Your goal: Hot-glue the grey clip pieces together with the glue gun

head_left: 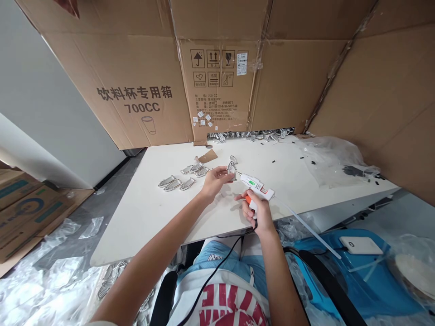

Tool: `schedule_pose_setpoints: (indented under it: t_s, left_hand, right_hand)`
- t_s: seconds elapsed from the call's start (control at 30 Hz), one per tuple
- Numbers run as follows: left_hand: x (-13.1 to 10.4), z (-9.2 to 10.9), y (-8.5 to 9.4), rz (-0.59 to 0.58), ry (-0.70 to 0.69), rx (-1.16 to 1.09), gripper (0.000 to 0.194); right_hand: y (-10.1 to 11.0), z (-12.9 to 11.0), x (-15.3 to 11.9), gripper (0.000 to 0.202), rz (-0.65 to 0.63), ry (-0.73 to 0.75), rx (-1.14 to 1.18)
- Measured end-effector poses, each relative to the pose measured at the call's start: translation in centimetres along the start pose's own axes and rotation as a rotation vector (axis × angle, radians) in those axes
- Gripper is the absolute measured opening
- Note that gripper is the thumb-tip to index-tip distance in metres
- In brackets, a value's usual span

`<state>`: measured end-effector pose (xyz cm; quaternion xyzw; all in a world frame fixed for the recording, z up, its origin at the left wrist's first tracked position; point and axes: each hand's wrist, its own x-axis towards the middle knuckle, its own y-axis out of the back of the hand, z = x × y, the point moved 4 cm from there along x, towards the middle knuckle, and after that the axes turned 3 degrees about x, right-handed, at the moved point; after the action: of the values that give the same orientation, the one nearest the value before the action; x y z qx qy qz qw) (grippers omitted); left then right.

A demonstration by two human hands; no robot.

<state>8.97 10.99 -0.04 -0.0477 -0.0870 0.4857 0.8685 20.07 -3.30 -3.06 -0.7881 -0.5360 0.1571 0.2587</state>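
Printed shirt (231, 303) and blue shorts (217, 256) fill the bottom of the view, a black cord (217, 271) running up across them to the glue gun (256, 186). Right hand (257, 211) is wrapped round the gun's grip just above the table's (136, 217) near edge, fingers closed on the handle, forefinger by the orange trigger; a clear glue stick (306, 228) trails from the gun's back toward the right, past the table edge. Gun nozzle points left and away, tip just beside a small metal clip (231, 170). Left hand (214, 181) holds that clip upright, pinched between thumb and fingertips, above the middle of the table. Loose clips (180, 181) lie in a row to the left of the left hand, toward the left edge; a cardboard scrap (208, 156) sits just behind them. More clips (251, 134) are heaped along the far edge, against the boxes (136, 90) walling the table. Crumpled plastic bag (333, 158) near the far right corner, small black bits scattered around it. White phone (360, 245) rests on a blue seat (340, 271) off the right edge. Boxes on the floor at left (23, 203).
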Motion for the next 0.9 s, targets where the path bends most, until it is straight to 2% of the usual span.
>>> schedule_pose_setpoints:
  t_s: [0.37,0.57,0.73,0.9]
  left_hand:
    - [0.0,0.1,-0.1,-0.034,-0.014,0.018,0.034]
    - [0.2,0.0,0.2,0.006,-0.035,0.001,0.039]
    - [0.3,0.0,0.6,0.077,-0.044,0.089,0.042]
    - [0.4,-0.2,0.8,0.106,-0.012,0.091,0.047]
  right_hand:
    - [0.6,0.4,0.2,0.035,0.031,0.041,0.049]
    - [0.3,0.2,0.1,0.036,0.041,0.057,0.042]
    - [0.5,0.4,0.2,0.034,0.021,0.044,0.034]
    - [0.6,0.6,0.2,0.035,0.012,0.031,-0.002]
